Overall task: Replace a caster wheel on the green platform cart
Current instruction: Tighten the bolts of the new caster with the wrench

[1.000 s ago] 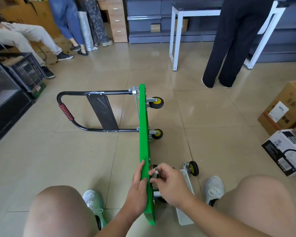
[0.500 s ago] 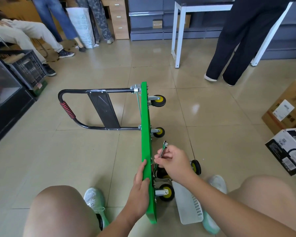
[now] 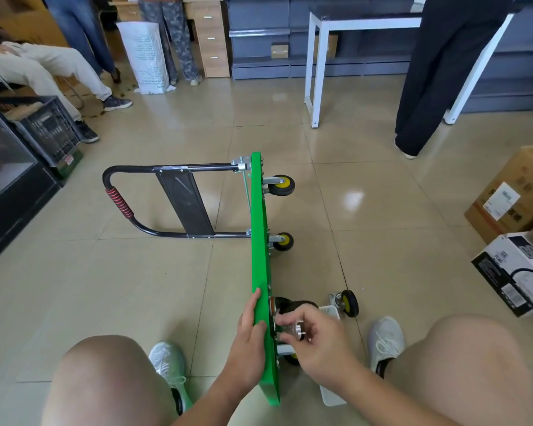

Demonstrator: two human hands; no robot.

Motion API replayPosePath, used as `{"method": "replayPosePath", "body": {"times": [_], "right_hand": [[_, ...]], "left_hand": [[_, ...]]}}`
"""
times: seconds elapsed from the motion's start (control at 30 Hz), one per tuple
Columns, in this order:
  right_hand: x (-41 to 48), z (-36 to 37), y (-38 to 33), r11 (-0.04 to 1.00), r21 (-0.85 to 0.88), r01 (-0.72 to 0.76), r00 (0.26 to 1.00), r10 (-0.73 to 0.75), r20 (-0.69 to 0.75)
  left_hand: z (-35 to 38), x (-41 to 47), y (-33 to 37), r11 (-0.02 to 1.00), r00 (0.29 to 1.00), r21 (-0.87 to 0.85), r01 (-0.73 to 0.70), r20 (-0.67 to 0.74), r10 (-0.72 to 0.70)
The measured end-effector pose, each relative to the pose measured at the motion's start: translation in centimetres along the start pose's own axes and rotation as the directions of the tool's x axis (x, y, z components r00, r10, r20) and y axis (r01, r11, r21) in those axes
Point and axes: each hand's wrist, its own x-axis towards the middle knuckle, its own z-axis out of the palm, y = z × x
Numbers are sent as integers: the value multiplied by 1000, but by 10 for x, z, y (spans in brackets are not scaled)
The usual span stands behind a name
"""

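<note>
- Both busy: my left hand [image 3: 249, 338] grips the green cart [image 3: 259, 241] edge, my right hand [image 3: 320, 342] pinches a silver tool [image 3: 296, 329].
- Cart on edge, long axis away, wheels [image 3: 282, 186] right.

- Green platform cart [image 3: 260, 272], deck stood on its edge: seen edge-on, both broad faces out of sight.
- Near black caster wheel with yellow hub [image 3: 292, 359]: mostly covered by the right hand [image 3: 320, 345].
- Small silvery cylindrical piece [image 3: 298, 329], pinched in the right fingers [image 3: 303, 312]: kind not determinable; its seat on the deck hidden.
- Second black wheel [image 3: 286, 304] behind the knuckles: hub hidden.
- White perforated plastic tray [image 3: 331, 395]: mostly under the right forearm.
- Brown cardboard box [image 3: 505, 198]: cut by the right edge; label print illegible.
- Black-and-white printed carton [image 3: 511, 278]: cut by the right edge.
- Standing person in black trousers [image 3: 437, 72]: cut by the top edge.
</note>
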Motion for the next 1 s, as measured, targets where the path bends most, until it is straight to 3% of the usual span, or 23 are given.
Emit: {"method": "replayPosePath", "body": {"times": [0.33, 0.6, 0.77, 0.87, 1.0], "right_hand": [[3, 13, 15, 1000, -19, -14, 999, 15, 37], [46, 9, -9, 992, -4, -126, 987, 126, 99], [75, 5, -20, 978, -63, -200, 979, 202, 37], [80, 3, -20, 963, 14, -268, 963, 268, 9], [68, -6, -28, 958, 172, -231, 969, 243, -48]], "left_hand": [[0, 0, 0, 1000, 1000, -25, 16, -7, -16], [1, 1, 0, 1000, 1000, -6, -1, -23, 0], [1, 3, 1, 1000, 1000, -14, 17, -2, -17], [1, 2, 0, 1000, 1000, -15, 15, 6, -15], [1, 1, 1, 1000, 1000, -4, 21, 3, -21]]}}
